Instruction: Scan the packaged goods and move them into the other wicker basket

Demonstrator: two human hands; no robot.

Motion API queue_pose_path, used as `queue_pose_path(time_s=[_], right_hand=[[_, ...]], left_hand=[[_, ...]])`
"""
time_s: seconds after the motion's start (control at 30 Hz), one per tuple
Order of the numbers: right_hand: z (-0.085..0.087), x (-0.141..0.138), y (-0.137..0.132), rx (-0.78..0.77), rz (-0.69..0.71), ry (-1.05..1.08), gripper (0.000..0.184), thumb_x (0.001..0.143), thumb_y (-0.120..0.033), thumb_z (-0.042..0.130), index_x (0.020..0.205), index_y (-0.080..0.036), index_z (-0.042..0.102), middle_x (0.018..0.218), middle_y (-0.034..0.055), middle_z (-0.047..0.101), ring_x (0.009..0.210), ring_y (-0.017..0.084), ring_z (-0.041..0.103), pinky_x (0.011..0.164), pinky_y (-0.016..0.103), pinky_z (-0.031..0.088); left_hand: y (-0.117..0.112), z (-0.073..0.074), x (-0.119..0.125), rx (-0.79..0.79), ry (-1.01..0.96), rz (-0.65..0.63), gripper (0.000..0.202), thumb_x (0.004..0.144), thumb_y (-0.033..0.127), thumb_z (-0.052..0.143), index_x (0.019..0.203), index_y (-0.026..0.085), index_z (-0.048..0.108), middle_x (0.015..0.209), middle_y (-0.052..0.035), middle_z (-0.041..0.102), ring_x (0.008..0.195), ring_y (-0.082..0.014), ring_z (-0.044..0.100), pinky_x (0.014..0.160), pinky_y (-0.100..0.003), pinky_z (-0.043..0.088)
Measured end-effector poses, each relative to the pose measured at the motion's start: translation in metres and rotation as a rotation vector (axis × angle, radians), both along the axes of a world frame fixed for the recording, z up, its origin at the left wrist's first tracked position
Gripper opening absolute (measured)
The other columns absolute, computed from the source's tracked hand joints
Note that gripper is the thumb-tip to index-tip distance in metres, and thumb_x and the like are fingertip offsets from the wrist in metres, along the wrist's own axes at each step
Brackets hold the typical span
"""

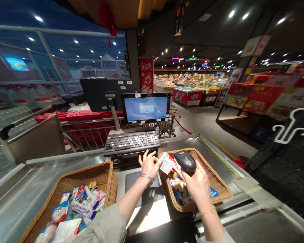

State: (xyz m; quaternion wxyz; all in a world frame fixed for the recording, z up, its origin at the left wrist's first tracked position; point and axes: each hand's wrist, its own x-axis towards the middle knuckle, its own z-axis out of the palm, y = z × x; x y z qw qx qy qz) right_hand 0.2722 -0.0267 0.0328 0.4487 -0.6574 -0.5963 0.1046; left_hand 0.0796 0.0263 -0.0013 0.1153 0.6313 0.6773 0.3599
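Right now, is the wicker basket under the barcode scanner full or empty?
Partly filled: packaged items lie in the wicker basket, and bare weave shows along its right side, past the right hand holding the barcode scanner.

Hands: qty. 2, i.e. L hand (150, 164) and R hand (198, 185). Wicker baskets: qty. 2, i.e. L bskt. (113, 189) and R bskt. (219, 184). Scanner (184, 160), kybd. (132, 141), lit monitor (145, 108), white hook (288, 130): qty. 1 ea. Pkt. (166, 164) at L hand: qty. 1. Small packs (82, 209) per bskt.: multiple; overlap prevents exact ct.
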Motion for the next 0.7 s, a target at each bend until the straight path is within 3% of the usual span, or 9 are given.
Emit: queue_pose_path(time_s=[0.13, 0.4, 0.7], right_hand=[[0.001, 0.010, -0.003, -0.113, -0.028, 0.008, 0.053, 0.071, -0.045, 0.058, 0.112, -0.010, 0.062, 0.127, 0.0212, 0.058, 0.123, 0.033, 0.050, 0.100, 0.044, 0.041], [-0.014, 0.026, -0.005, -0.060, -0.063, 0.022, 0.056, 0.071, -0.042, 0.060, 0.117, -0.010, 0.060, 0.132, 0.0205, 0.055, 0.127, 0.031, 0.047, 0.106, 0.045, 0.038], [-0.017, 0.030, -0.005, -0.066, -0.063, 0.011, 0.052, 0.071, -0.040, 0.057, 0.115, -0.012, 0.061, 0.129, 0.0180, 0.057, 0.127, 0.028, 0.047, 0.106, 0.043, 0.038]], left_hand=[[0.002, -0.009, 0.016, -0.062, -0.026, -0.028, 0.017, 0.074, 0.041, 0.067, 0.064, 0.028, 0.069, 0.128, 0.0052, 0.063, 0.138, -0.0267, 0.031, 0.114, -0.058, 0.005], [0.002, -0.024, 0.050, -0.128, -0.024, -0.097, 0.016, 0.073, 0.041, 0.067, 0.064, 0.028, 0.069, 0.127, 0.0052, 0.064, 0.138, -0.0269, 0.033, 0.114, -0.058, 0.006], [0.005, -0.036, 0.062, -0.142, 0.006, -0.125, 0.012, 0.072, 0.040, 0.068, 0.066, 0.030, 0.070, 0.125, 0.0059, 0.065, 0.137, -0.0275, 0.033, 0.114, -0.059, 0.005]])
